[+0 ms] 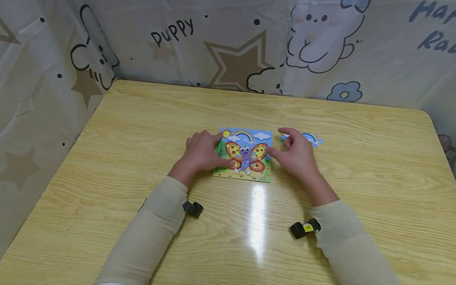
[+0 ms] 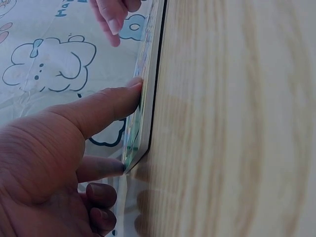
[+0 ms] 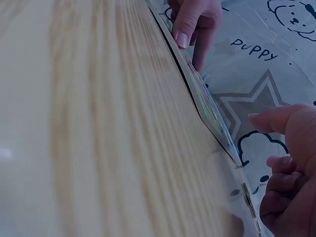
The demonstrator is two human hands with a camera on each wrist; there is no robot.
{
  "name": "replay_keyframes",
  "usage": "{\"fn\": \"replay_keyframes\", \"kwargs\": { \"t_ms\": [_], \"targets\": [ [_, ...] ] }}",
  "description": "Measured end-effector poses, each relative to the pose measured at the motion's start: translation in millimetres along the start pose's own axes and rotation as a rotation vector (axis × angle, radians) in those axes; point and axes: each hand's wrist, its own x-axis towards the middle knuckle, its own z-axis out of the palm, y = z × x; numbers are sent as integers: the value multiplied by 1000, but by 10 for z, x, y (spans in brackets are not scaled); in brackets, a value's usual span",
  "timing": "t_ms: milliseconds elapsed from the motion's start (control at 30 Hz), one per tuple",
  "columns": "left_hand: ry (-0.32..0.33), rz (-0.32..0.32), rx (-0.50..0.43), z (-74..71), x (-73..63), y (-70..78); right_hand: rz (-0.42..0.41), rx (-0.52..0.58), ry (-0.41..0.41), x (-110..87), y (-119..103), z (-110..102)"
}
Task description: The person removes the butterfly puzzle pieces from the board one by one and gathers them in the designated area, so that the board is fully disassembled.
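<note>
A butterfly jigsaw puzzle [image 1: 246, 157] in a flat board lies at the middle of the table. My left hand [image 1: 202, 151] is at its left side, thumb on the picture and index finger at the far left corner. In the left wrist view, the puzzle [image 2: 143, 98] shows edge-on, with the thumb pressing its face. My right hand [image 1: 296, 154] hovers by the right edge with its thumb extended and holds nothing visible. The right wrist view has that hand [image 3: 296, 168] apart from the board. Partly behind it lies a rainbow puzzle piece [image 1: 313, 139].
The wooden table [image 1: 142, 123] runs up to a printed cloth [image 1: 235, 37] that hangs along the back and left. Small black cameras [image 1: 194, 209] sit at both wrists. A bright light reflection falls on the tabletop nearer than the puzzle.
</note>
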Motion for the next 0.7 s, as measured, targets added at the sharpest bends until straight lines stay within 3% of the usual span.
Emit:
{"fn": "replay_keyframes", "kwargs": {
  "t_ms": [200, 700],
  "targets": [
    [-9, -9, -9, -5, -4, -2, 3, -17, -21, 40, -53, 92],
    [-10, -10, -3, -10, -8, 0, -3, -181, -72, 115, -73, 177]
  ]
}}
